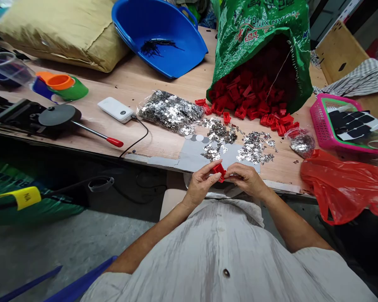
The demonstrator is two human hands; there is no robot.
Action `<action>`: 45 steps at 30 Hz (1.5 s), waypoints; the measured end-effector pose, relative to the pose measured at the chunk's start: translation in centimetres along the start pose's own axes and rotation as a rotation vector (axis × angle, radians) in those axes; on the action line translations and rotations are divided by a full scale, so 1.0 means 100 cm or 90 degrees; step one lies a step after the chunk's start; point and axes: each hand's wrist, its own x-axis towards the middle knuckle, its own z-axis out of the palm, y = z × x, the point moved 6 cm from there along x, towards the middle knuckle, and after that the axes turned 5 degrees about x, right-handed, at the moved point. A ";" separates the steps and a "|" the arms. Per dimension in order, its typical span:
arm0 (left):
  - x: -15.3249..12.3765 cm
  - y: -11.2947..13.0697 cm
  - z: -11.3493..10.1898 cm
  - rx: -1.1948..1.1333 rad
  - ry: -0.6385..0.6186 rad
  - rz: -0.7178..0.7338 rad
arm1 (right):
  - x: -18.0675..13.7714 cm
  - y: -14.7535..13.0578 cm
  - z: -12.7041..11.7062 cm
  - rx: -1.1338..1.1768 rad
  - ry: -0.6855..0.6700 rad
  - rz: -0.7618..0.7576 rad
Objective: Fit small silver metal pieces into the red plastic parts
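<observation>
A small red plastic housing [219, 171] is held at the table's front edge, close to my body. My left hand [202, 181] pinches it between thumb and fingers from the left. My right hand [244, 178] has its fingertips closed together against the housing's right side; whether a small metal piece is between them is hidden. Just beyond my hands, loose silvery metal pieces lie in two heaps, a left heap [219, 134] and a right heap [255, 147], partly on a grey sheet [189, 156]. More red housings [245, 94] spill from a green woven sack [264, 29].
A clear bag of metal pieces [170, 111], a white power bank [116, 110] and a lever tool with red grip [114, 141] are on the left. Behind stands a blue scoop-shaped basin [176, 50]. A pink basket [321, 126] and red plastic bag [349, 184] lie right.
</observation>
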 end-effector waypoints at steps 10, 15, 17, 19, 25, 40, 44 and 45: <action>0.004 0.004 -0.005 0.090 -0.003 0.098 | -0.009 0.014 -0.001 -0.083 -0.008 0.147; 0.014 -0.006 -0.019 0.292 -0.015 0.174 | -0.013 0.031 0.008 -0.155 0.007 0.161; 0.019 -0.010 -0.022 0.371 -0.026 0.172 | -0.013 0.035 0.011 -0.159 0.019 0.172; 0.023 -0.011 -0.023 0.420 -0.043 0.168 | -0.012 0.038 0.013 -0.157 0.020 0.171; 0.030 -0.006 -0.020 0.457 -0.077 0.178 | -0.007 0.038 0.016 -0.158 -0.002 0.126; 0.036 -0.005 -0.022 0.416 -0.075 0.137 | -0.004 0.035 0.025 -0.226 -0.030 0.142; 0.036 -0.008 -0.023 0.422 -0.059 0.136 | -0.002 0.030 0.033 -0.264 -0.011 0.172; 0.036 -0.008 -0.023 0.421 -0.057 0.135 | -0.002 0.030 0.034 -0.262 -0.006 0.175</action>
